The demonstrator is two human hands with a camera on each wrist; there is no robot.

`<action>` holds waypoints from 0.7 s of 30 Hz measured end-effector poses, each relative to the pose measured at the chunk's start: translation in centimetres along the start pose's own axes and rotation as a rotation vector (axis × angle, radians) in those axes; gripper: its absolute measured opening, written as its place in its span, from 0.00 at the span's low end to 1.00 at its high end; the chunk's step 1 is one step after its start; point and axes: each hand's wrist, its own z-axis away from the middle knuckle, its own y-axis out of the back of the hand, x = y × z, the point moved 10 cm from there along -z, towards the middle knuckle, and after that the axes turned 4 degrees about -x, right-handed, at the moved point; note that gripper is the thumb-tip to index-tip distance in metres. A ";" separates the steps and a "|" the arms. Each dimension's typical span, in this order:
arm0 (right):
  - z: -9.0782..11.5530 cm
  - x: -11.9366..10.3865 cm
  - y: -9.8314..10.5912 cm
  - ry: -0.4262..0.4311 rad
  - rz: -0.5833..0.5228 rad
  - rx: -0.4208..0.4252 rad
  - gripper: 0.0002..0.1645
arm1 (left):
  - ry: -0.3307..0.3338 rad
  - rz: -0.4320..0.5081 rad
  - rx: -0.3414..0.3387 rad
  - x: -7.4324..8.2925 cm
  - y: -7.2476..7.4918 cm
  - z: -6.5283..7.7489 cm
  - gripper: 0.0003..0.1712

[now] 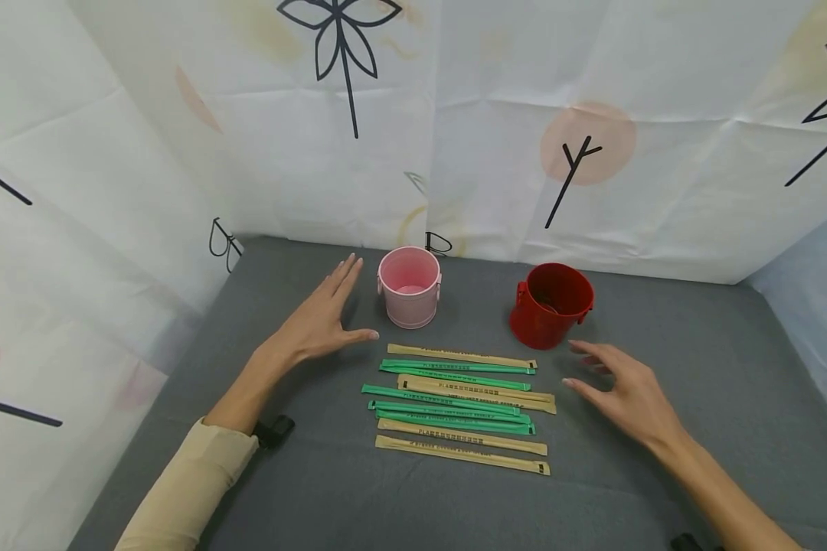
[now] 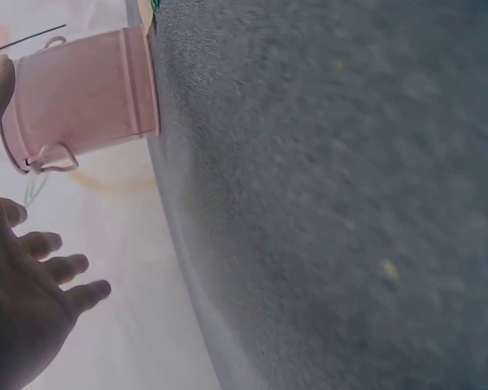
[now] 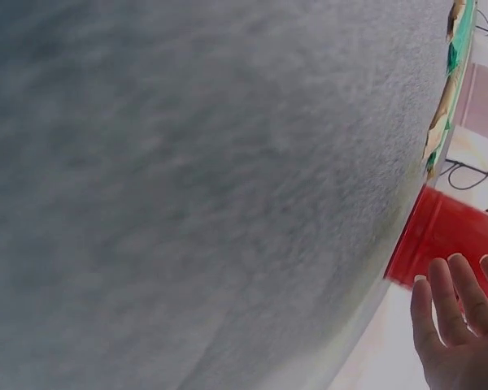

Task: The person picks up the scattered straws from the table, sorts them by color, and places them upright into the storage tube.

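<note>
My left hand (image 1: 320, 317) hovers beside the pink bucket (image 1: 410, 298), its fingers stretched out and the thumb apart, holding nothing. In the left wrist view the pink bucket (image 2: 85, 93) stands just past the thumb. Near the red bucket (image 1: 550, 306), my right hand (image 1: 627, 390) has its fingers loosely bent with nothing in them. The right wrist view shows those fingers in front of the red bucket (image 3: 451, 236). Between the hands lie several paper-wrapped straws in rough rows, some in green wrappers (image 1: 448, 409), others in tan wrappers (image 1: 462, 457).
A grey cloth (image 1: 358, 505) covers the table. White patterned fabric (image 1: 482, 176) hangs behind it and along the sides. Both buckets stand near the back edge, the pink one left of the red one.
</note>
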 end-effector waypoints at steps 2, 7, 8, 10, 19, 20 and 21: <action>-0.2 0.0 -0.2 -0.012 -0.033 0.000 0.37 | 0.013 0.039 0.002 0.1 0.1 -0.3 0.70; -0.8 -0.2 -1.0 -0.036 -0.135 -0.020 0.36 | 0.017 0.110 0.012 0.4 0.1 -1.1 0.70; -1.0 -0.3 -1.2 -0.038 -0.154 -0.026 0.35 | 0.013 0.121 0.015 0.4 0.1 -1.3 0.70; -1.2 -0.5 -1.7 -0.042 -0.186 -0.036 0.35 | 0.001 0.136 0.023 0.6 0.1 -1.6 0.70; -2.2 -0.2 -3.6 -0.101 -0.292 -0.080 0.28 | -0.047 0.212 0.033 1.3 -0.2 -3.3 0.68; -2.3 -0.1 -3.8 -0.107 -0.304 -0.082 0.27 | -0.048 0.220 0.033 1.3 -0.2 -3.4 0.68; -2.4 0.0 -4.0 -0.115 -0.308 -0.085 0.26 | -0.052 0.230 0.034 1.4 -0.2 -3.5 0.67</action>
